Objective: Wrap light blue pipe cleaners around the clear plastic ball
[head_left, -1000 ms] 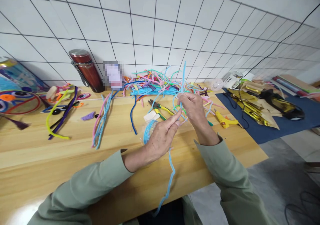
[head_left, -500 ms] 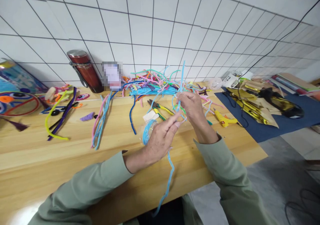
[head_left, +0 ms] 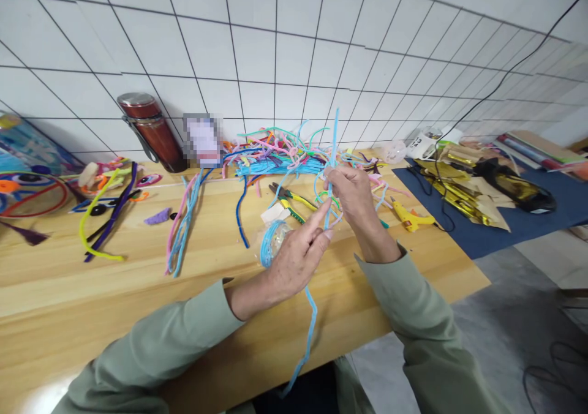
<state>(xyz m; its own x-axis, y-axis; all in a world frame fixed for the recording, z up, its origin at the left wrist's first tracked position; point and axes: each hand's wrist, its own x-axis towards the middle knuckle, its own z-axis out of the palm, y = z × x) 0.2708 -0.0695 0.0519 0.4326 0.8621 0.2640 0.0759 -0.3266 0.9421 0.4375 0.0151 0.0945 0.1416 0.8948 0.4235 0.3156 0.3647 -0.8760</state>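
A light blue pipe cleaner (head_left: 335,135) stands nearly upright in my right hand (head_left: 351,193), its thumb and fingertips pinched round it. Thin loops of blue, green and pink hang just below those fingers. My left hand (head_left: 294,258) is lower and to the left. Its index finger reaches to the blue strand while the thumb is slightly apart; the other fingers are curled. From under its palm a long kinked blue pipe cleaner (head_left: 312,319) trails over the table edge. Beside the left hand is a clear round piece wrapped in blue pipe cleaner (head_left: 267,245).
Yellow-green pliers (head_left: 289,206) lie behind my hands, before a heap of pipe cleaners (head_left: 280,166). A yellow glue gun (head_left: 408,217) is to the right, near a blue mat (head_left: 478,239). A red flask (head_left: 151,132) stands by the wall; pink and blue strands (head_left: 184,230) lie left.
My left thumb has come away from the index finger, opening a gap between them. The trailing strand has shifted slightly left. My right hand keeps its pinch in nearly the same place.
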